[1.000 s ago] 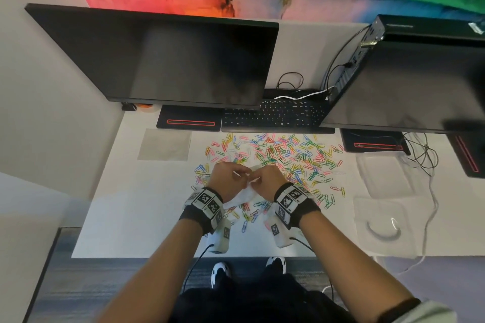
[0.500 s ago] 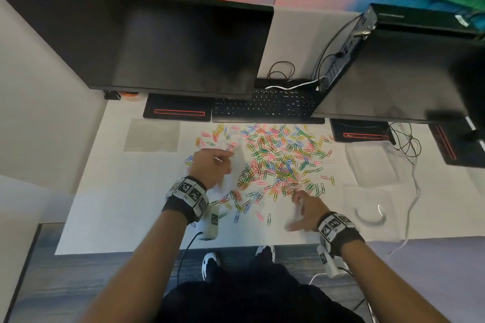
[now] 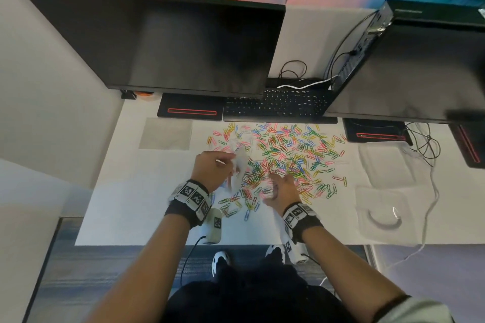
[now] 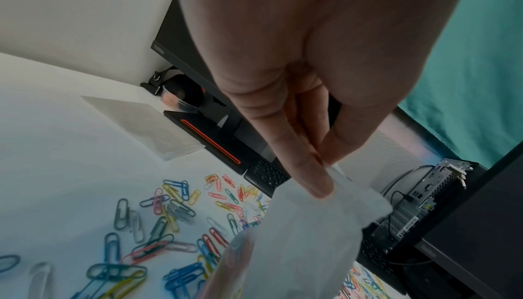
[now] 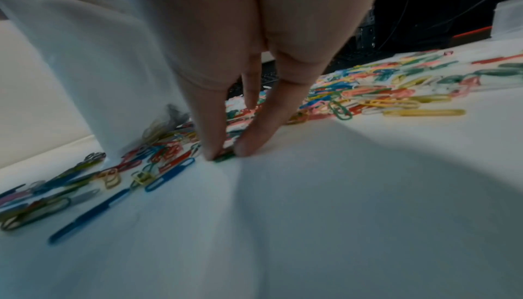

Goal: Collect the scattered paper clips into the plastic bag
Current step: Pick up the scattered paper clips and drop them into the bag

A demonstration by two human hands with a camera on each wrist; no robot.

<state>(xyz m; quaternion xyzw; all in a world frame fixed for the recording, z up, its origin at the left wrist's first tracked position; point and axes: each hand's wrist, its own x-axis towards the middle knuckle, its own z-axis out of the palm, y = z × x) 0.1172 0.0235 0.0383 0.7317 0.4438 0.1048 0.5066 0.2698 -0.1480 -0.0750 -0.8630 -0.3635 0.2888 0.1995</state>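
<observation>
Half a second ago your right hand (image 3: 282,190) lay at the near edge of the scatter, well right of the bag; now it has come in toward the middle, just beside the plastic bag (image 3: 240,165), while your left hand (image 3: 211,169) has stayed where it was. Your left fingers (image 4: 308,176) pinch the top edge of the plastic bag between thumb and forefinger, and the bag hangs down from them with its lower end among the clips on the bench (image 3: 147,191). Your right fingers (image 5: 211,129) are pressed down on the bench, thumb and forefinger closed on a green paper clip (image 5: 224,156) at the near edge of the pile; motion blur keeps you from telling whether it has left the surface. The paper clips (image 3: 288,152), in many colours, lie spread across the middle of the bench, thickest beyond and to the right of your right hand, with more lying round the foot of the bag. Behind the scatter sits a keyboard (image 3: 278,106), partly under the left monitor (image 3: 157,42), and a right monitor (image 3: 420,73) overhangs the far right of the bench. A flat grey sheet (image 3: 165,134) lies to the left, apart from the clips, and clear plastic trays (image 3: 380,212) sit to the right, near loose cables (image 3: 425,144).
</observation>
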